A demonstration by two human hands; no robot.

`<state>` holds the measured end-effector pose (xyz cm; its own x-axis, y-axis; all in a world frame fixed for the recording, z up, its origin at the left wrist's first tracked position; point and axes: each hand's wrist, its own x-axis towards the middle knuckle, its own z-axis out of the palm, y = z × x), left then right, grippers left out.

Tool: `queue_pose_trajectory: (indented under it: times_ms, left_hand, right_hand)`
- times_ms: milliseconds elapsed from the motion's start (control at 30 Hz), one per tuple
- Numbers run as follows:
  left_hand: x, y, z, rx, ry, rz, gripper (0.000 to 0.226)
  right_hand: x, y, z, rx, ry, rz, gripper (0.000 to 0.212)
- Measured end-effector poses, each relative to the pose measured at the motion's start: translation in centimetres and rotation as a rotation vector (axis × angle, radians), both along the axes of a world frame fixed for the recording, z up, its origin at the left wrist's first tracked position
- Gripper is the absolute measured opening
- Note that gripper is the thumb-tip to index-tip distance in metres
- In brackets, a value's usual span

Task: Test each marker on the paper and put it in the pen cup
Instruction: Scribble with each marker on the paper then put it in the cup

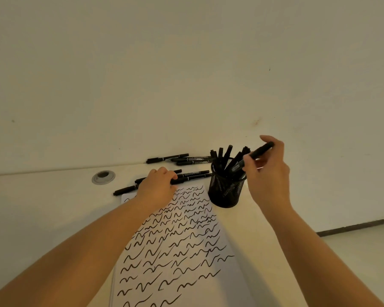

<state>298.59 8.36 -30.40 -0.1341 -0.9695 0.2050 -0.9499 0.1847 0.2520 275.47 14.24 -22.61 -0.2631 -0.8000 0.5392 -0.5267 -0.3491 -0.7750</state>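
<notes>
Your left hand (157, 183) hides middle of black marker on worktop (193, 175), fingers curled round it. Your right hand (267, 173) pinches second black marker (256, 152), tip inside black mesh pen cup (226, 191), beside scribbled white paper (175, 240).

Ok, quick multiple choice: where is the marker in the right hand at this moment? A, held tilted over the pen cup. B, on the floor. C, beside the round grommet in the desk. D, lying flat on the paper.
A: the right hand pinches a marker tilted above the pen cup, its lower end among the markers already standing there, well off the paper.
</notes>
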Motion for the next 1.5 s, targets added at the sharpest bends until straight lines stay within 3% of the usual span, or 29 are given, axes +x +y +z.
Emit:
queue_pose_trajectory:
  times_ms: [167, 433, 700, 833, 967, 1067, 1167, 1267, 1333, 1433, 1500]
  left_hand:
    - [-0.7, -2.0, -1.0, -0.031, -0.034, 0.028, 0.035]
    - [-1.0, -4.0, -1.5, -0.013, -0.066, 0.034, 0.028]
    - [-1.3, -4.1, -1.6, -0.011, -0.028, 0.054, 0.029]
    - [-0.6, -3.3, -1.0, -0.054, 0.005, 0.069, 0.026]
    - [0.5, -1.5, 0.3, -0.074, 0.113, 0.107, 0.024]
    - [1.0, 0.7, 1.4, -0.024, 0.268, 0.116, 0.02]
    - [0.9, 3.7, 2.2, 0.058, 0.465, 0.051, 0.01]
    - [0.5, 7.2, 3.1, 0.103, 0.613, -0.059, 0.008]
    - [0.4, 9.3, 3.4, 0.147, 0.661, -0.136, 0.009]
    - [0.3, 11.9, 3.2, 0.199, 0.683, -0.217, 0.007]
    - [0.4, 13.2, 3.0, 0.222, 0.654, -0.247, 0.009]
  right_hand:
    - [0.1, -0.7, -0.6, 0.05, 0.185, -0.016, 0.068]
    - [0.0, -1.0, -2.2, 0.084, 0.521, -0.058, 0.035]
    - [0.2, -1.0, -3.4, 0.136, 0.564, -0.059, 0.033]
    - [0.6, -0.4, -2.8, 0.059, 0.554, -0.046, 0.039]
    - [1.3, 0.8, -2.1, -0.103, 0.485, -0.067, 0.039]
    - [2.6, 2.1, -2.0, -0.196, 0.518, -0.041, 0.024]
    - [4.3, 3.0, -2.9, -0.04, 0.603, 0.065, 0.01]
    - [5.9, 3.7, -4.1, 0.227, 0.466, 0.185, 0.013]
    - [6.9, 4.3, -4.7, 0.344, 0.275, 0.262, 0.012]
    - [8.0, 5.8, -5.0, 0.442, -0.121, 0.455, 0.013]
    - [8.6, 7.0, -5.1, 0.448, -0.214, 0.553, 0.018]
